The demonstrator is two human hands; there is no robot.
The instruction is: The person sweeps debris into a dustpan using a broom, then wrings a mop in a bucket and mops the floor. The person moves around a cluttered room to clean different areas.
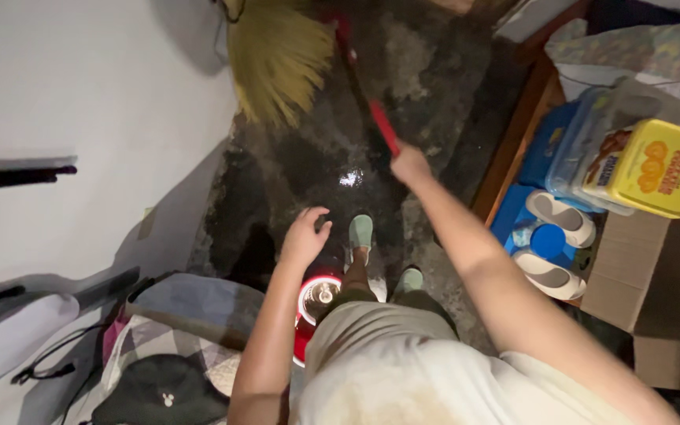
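1. A broom (281, 67) with yellow bristles and a red handle (383, 126) stands slanted on the dark, wet-looking floor (434, 71), its bristle head near the white wall (80, 94) at the floor's far edge.
2. The person's right hand (409, 165) has its grip clamped on the lower end of the red handle.
3. The left hand (304, 236) hovers over the floor with fingers loosely apart, touching nothing, just above a red bucket (312, 311) beside the person's legs.
4. The person's feet, in pale green slippers (360, 232), stand on the floor between the two hands.
5. To the right, white sandals (564, 219) lie on a blue tray, next to a yellow container (655, 169) and a cardboard box (655, 275).
6. A black cap (159, 389) lies at lower left.
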